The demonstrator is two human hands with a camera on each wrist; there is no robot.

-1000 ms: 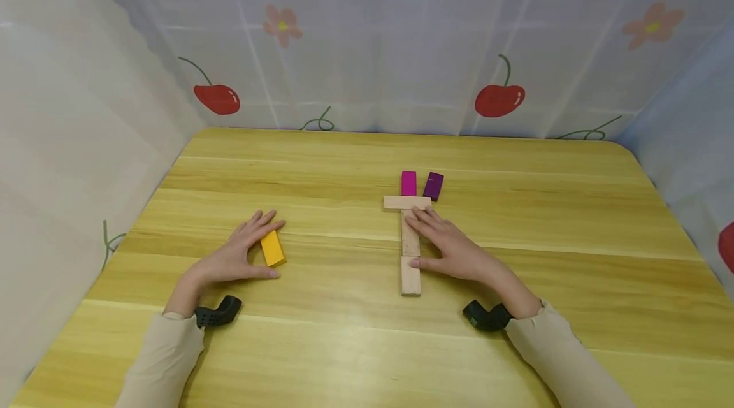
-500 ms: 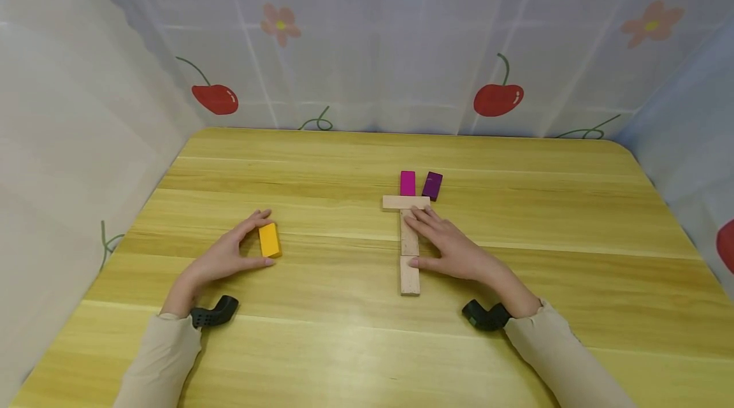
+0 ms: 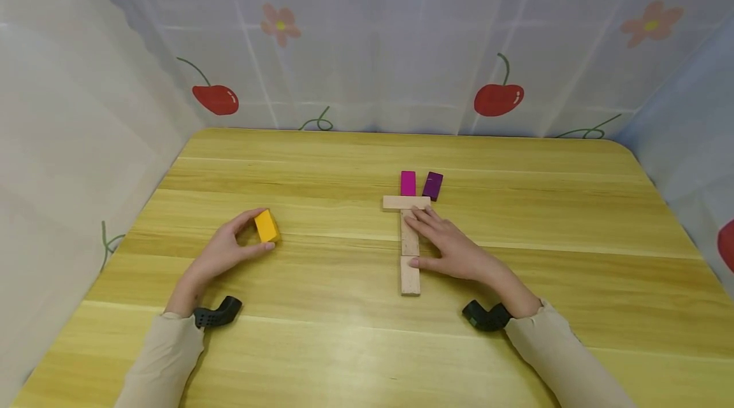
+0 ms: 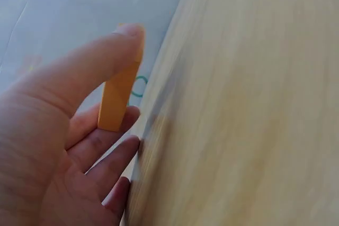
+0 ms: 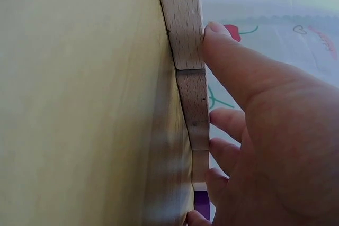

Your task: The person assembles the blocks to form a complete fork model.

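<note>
My left hand (image 3: 220, 254) pinches a yellow wooden block (image 3: 267, 226) between thumb and fingertips. In the left wrist view the block (image 4: 116, 101) stands between the thumb and a finger, apart from the table. My right hand (image 3: 459, 254) rests with spread fingers on a line of plain wooden blocks. Its thumb touches the nearest block (image 3: 410, 282), and other fingertips lie on the middle block (image 3: 410, 241) and by the crosswise block (image 3: 397, 203) at the far end. The right wrist view shows the blocks end to end, the middle one (image 5: 194, 104) touching its neighbours.
Beyond the crosswise block lies a magenta block (image 3: 408, 183), with a slightly turned purple block (image 3: 432, 185) to its right. All rest on a wood-grain table (image 3: 332, 319). A patterned curtain (image 3: 367, 44) rises behind its far edge.
The yellow block, first lying near the left hand's spread fingers, is now pinched and has moved away from the person and turned a little. The right hand has stayed in place.
</note>
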